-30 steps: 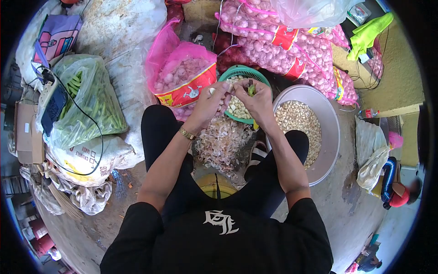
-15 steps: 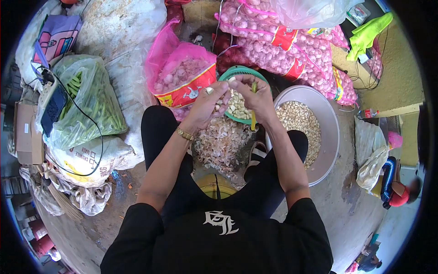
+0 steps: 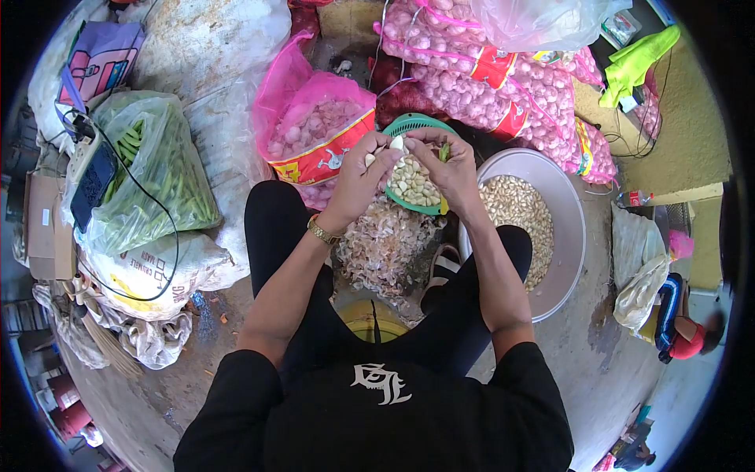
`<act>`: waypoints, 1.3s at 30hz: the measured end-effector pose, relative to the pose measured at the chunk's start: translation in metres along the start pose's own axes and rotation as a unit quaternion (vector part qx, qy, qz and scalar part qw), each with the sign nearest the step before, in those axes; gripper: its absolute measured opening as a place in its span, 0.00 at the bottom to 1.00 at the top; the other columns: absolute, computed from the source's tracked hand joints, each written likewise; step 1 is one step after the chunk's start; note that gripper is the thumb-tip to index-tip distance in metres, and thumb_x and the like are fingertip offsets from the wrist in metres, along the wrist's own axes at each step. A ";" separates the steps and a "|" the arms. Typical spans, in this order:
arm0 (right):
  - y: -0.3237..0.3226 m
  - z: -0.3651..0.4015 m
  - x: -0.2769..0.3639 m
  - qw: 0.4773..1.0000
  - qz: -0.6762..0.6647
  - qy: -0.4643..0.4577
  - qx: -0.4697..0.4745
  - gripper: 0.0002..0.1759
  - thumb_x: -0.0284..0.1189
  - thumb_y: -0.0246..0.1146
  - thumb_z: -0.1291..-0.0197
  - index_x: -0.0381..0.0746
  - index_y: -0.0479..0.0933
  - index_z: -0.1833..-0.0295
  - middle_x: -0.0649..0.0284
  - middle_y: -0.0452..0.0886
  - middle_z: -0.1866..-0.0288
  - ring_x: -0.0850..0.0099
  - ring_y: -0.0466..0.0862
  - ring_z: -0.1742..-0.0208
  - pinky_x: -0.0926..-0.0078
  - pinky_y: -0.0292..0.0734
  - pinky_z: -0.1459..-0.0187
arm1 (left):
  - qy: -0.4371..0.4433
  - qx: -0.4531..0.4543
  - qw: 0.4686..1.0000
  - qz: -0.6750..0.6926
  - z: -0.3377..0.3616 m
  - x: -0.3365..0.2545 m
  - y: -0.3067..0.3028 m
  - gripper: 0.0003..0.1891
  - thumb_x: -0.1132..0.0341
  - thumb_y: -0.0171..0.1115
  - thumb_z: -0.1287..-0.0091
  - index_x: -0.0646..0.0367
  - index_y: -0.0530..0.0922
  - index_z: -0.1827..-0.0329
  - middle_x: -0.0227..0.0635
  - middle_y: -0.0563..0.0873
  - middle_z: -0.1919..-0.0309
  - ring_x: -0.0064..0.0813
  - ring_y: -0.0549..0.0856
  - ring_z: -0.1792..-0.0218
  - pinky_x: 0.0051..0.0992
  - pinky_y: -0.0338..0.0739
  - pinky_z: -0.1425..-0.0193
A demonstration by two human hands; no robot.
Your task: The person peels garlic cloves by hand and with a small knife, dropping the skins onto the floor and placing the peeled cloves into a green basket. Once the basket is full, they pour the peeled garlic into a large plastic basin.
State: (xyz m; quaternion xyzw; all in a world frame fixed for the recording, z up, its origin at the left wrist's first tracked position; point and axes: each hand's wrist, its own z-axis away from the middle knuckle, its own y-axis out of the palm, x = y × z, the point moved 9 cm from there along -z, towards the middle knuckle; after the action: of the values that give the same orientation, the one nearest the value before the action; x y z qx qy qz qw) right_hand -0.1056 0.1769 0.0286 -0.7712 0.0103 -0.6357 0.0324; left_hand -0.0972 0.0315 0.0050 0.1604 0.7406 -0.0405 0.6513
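Garlic clove (image 3: pixel 397 142), pale, one: above the left part of the green basket (image 3: pixel 421 119), at the left hand's fingertips and leftward of the right hand's grip; long axis seemingly away from the person, crossing the line between hands.
Left hand (image 3: pixel 363 169): nearer; thumb and finger pinching the clove, a second clove (image 3: pixel 370 160) lower in the grasp.
Right hand (image 3: pixel 450 169): fingers curled round a yellow-green implement (image 3: pixel 444 152), probably a knife; thumb tip beside the clove, contact uncertain.
Garlic skins (image 3: pixel 385 244), heap: near side of the basket.
Basin (image 3: pixel 572 236), cloves inside: right of the basket.
Pink mesh sack (image 3: pixel 279 82), open: left of the basket; red label (image 3: pixel 330 153), bulb picture, lettering illegible.
Stacked garlic sacks (image 3: pixel 495 98): beyond the basket, rightward; red labels, unreadable.
White sack (image 3: pixel 138 287): far left of the basket; inverted "CRUMBLE", apparently "MASH".
Black shirt (image 3: pixel 346 429): nearest the person; ornate white letters, perhaps "GL".
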 end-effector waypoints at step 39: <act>0.018 0.010 0.052 0.950 0.161 -0.228 0.140 0.07 0.17 0.65 0.40 0.36 0.78 0.56 0.63 0.72 0.52 0.74 0.75 0.56 0.80 0.70 0.59 | -0.098 0.049 0.958 0.267 -0.003 0.008 0.011 0.14 0.55 0.53 0.22 0.57 0.76 0.50 0.22 0.74 0.75 0.10 0.71 0.82 0.12 0.60 0.85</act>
State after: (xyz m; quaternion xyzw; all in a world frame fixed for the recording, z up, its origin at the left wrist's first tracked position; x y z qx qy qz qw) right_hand -0.0853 0.1567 0.0762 -0.8713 0.0375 -0.4245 0.2434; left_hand -0.0974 0.0444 -0.0010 0.3786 0.6006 0.0831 0.6993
